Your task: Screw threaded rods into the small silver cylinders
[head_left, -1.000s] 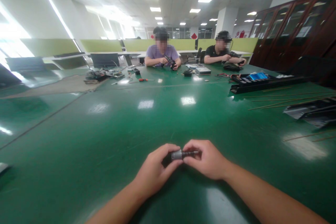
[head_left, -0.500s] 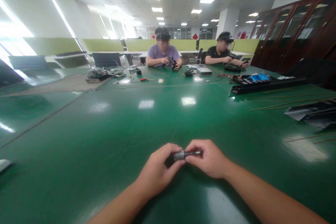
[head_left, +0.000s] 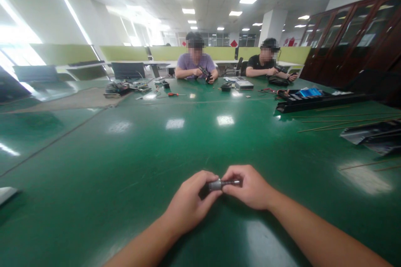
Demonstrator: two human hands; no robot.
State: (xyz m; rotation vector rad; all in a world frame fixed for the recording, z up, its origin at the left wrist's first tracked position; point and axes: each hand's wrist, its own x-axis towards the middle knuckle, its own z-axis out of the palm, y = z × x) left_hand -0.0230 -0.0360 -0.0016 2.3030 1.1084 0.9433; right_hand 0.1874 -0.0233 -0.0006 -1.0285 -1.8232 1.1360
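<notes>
A small grey metal cylinder with a thin shaft [head_left: 215, 185] lies level between my hands, just above the green table [head_left: 156, 146]. My left hand [head_left: 189, 202] pinches the thick cylinder end between thumb and fingers. At the dark, ridged-looking shaft, my right hand [head_left: 249, 187] closes its thumb and fingertips round the part near the cylinder. The bright tip of the shaft points right, towards my right palm. My fingers cover part of the piece, and its exact kind is too small to make out.
Two people sit across the table, each handling dark objects. An orange-handled screwdriver [head_left: 173, 94], a pile of parts [head_left: 117, 88] and a grey box [head_left: 244, 85] lie at the far side. Black rails [head_left: 316, 102] and thin rods [head_left: 341, 122] occupy the right.
Both hands keep their hold on the metal piece and have barely shifted. The view has moved very slightly.
</notes>
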